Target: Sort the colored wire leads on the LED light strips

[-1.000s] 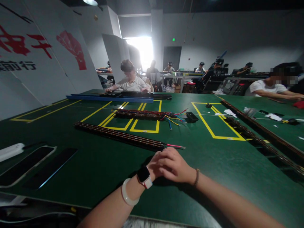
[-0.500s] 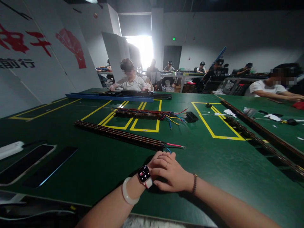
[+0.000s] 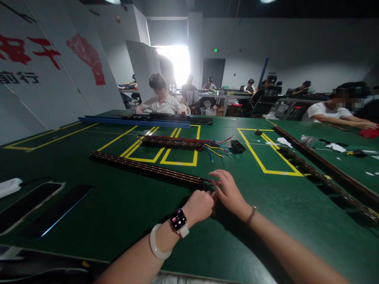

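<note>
My left hand (image 3: 199,206), with a smartwatch (image 3: 178,220) and a white bangle (image 3: 156,246) on the wrist, is curled into a loose fist on the green table (image 3: 124,213), just short of the near end of a long dark LED strip (image 3: 145,169). My right hand (image 3: 228,190) lies beside it with fingers spread, its fingertips at the strip's red wire end. Nothing shows in either hand.
A second strip (image 3: 177,142) with coloured wires and a small black box (image 3: 238,146) lie in the yellow-taped boxes. Two dark phones (image 3: 38,207) and a white power bank (image 3: 8,187) sit at left. More strips (image 3: 319,167) run along the right. People sit at the far side and right.
My right hand has come off my left hand and moved forward to the strip's wire end, its fingers spreading. My left hand is uncovered and curled.
</note>
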`<state>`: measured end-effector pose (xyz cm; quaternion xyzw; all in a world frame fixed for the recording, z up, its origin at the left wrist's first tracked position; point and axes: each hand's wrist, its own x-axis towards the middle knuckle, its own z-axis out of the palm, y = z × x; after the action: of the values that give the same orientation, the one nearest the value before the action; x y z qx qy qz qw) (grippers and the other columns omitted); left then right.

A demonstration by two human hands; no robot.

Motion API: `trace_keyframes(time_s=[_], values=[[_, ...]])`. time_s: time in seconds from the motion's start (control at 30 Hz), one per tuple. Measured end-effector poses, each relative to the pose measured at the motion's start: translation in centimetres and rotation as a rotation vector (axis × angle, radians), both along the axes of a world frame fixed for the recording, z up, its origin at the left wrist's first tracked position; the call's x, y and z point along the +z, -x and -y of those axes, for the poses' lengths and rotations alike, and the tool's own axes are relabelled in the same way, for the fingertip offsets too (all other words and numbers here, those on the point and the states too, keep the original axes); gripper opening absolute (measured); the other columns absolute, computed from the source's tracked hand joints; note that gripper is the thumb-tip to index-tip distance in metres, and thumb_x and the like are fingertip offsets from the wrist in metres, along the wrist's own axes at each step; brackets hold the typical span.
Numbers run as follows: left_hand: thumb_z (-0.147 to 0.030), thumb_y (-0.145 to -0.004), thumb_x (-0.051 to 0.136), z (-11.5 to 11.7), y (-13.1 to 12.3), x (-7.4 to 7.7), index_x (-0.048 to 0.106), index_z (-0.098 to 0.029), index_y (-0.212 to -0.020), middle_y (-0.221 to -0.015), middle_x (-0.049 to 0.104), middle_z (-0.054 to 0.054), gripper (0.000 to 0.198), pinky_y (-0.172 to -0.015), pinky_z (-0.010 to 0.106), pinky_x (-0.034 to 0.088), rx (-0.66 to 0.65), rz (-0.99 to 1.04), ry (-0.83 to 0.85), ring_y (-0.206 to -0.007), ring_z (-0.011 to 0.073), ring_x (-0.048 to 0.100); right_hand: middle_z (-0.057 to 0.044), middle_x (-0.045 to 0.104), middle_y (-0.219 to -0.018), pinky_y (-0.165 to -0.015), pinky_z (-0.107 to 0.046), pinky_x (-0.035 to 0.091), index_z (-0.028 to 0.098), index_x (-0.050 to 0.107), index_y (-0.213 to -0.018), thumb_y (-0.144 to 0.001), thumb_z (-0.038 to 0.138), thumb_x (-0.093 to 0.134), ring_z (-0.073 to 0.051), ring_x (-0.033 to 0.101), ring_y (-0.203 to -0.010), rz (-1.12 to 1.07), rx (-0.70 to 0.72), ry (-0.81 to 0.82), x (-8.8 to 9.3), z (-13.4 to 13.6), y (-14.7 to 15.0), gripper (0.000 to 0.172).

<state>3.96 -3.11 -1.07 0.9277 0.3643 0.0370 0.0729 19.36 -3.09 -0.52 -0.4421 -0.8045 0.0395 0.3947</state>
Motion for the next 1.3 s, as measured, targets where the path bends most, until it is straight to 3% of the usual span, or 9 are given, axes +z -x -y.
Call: trace_keyframes(time_s=[0.07,0.2,0.43,0.57,0.67,0.83,0.97,1.1,1.3], values=[[-0.021,-0.092,0.04,0.0,-0.1,0.1,0.058,-0.01,-0.099,-0.089,0.063,0.012,0.022,-0.072,0.036,0.05,-0.021,-0.016,-0.085,-0.081,0.022,0.062,-0.011,0.057,-0.112,-0.091,-0.043,0.042,0.02,0.055,-0.114,-0.09,0.02,0.045,-0.025,0.051,-0.106,0.073,-0.117,0.03,-0.7,-1.2,-1.7,0.026],[-0.022,-0.093,0.032,0.2,-0.2,0.3,0.058,-0.011,-0.093,-0.087,0.062,0.012,0.028,-0.064,0.032,0.048,-0.054,-0.004,-0.167,-0.077,0.0216,0.061,-0.009,0.06,-0.106,-0.089,-0.041,0.042,0.02,0.059,-0.108,-0.088,0.023,0.05,-0.024,0.054,-0.101,0.185,-0.154,0.076,-2.0,-1.8,-3.4,0.022],[-0.019,-0.086,0.043,0.0,-0.1,0.0,0.059,-0.009,-0.094,-0.094,0.062,0.015,0.021,-0.069,0.036,0.048,-0.066,-0.029,-0.149,-0.086,0.0254,0.06,-0.01,0.059,-0.112,-0.094,-0.041,0.039,0.022,0.057,-0.114,-0.091,0.024,0.048,-0.024,0.051,-0.109,0.146,-0.003,0.031,-0.6,0.2,-1.1,0.025],[-0.02,-0.09,0.039,0.1,-0.2,0.2,0.06,-0.009,-0.095,-0.092,0.062,0.013,0.024,-0.066,0.032,0.048,-0.058,0.001,-0.164,-0.083,0.0225,0.059,-0.01,0.058,-0.114,-0.095,-0.042,0.039,0.021,0.056,-0.116,-0.091,0.027,0.048,-0.025,0.051,-0.11,0.152,-0.101,0.048,-1.1,-0.5,-2.1,0.027],[-0.02,-0.092,0.035,0.2,-0.2,0.3,0.061,-0.008,-0.095,-0.092,0.062,0.013,0.029,-0.064,0.032,0.047,-0.06,0.023,-0.204,-0.083,0.0228,0.059,-0.01,0.058,-0.113,-0.095,-0.043,0.039,0.022,0.055,-0.119,-0.088,0.036,0.054,-0.026,0.051,-0.108,0.188,-0.173,0.117,-2.4,-1.4,-3.5,0.034],[-0.021,-0.091,0.037,0.3,-0.2,0.1,0.06,-0.007,-0.1,-0.095,0.062,0.014,0.028,-0.065,0.03,0.048,-0.033,0.069,-0.214,-0.085,0.0216,0.058,-0.008,0.059,-0.106,-0.092,-0.04,0.039,0.023,0.058,-0.121,-0.082,0.041,0.061,-0.024,0.053,-0.102,0.219,-0.152,0.307,-3.4,-1.9,-3.8,0.042],[-0.02,-0.091,0.037,0.2,-0.2,-0.2,0.06,-0.008,-0.101,-0.096,0.062,0.013,0.027,-0.069,0.031,0.049,-0.031,0.116,-0.181,-0.087,0.0215,0.058,-0.007,0.06,-0.101,-0.091,-0.038,0.039,0.024,0.064,-0.113,-0.086,0.037,0.056,-0.022,0.053,-0.099,0.126,-0.086,0.45,-2.8,-1.8,-3.3,0.032],[-0.019,-0.091,0.037,0.2,-0.2,-0.4,0.058,-0.008,-0.105,-0.103,0.061,0.014,0.028,-0.083,0.035,0.05,0.012,0.232,-0.096,-0.095,0.021,0.058,-0.005,0.061,-0.093,-0.084,-0.035,0.043,0.021,0.067,-0.109,-0.084,0.039,0.057,-0.02,0.056,-0.089,-0.008,-0.029,0.549,-2.5,-1.8,-3.2,0.032],[-0.02,-0.09,0.039,0.2,-0.5,-0.5,0.06,-0.014,-0.093,-0.102,0.063,0.01,0.022,-0.091,0.034,0.046,0.14,0.518,0.183,-0.098,0.0182,0.059,-0.006,0.063,-0.095,-0.08,-0.035,0.048,0.017,0.065,-0.103,-0.082,0.038,0.06,-0.019,0.059,-0.086,-0.215,0.039,0.628,-3.6,-2.0,-2.7,0.031]])
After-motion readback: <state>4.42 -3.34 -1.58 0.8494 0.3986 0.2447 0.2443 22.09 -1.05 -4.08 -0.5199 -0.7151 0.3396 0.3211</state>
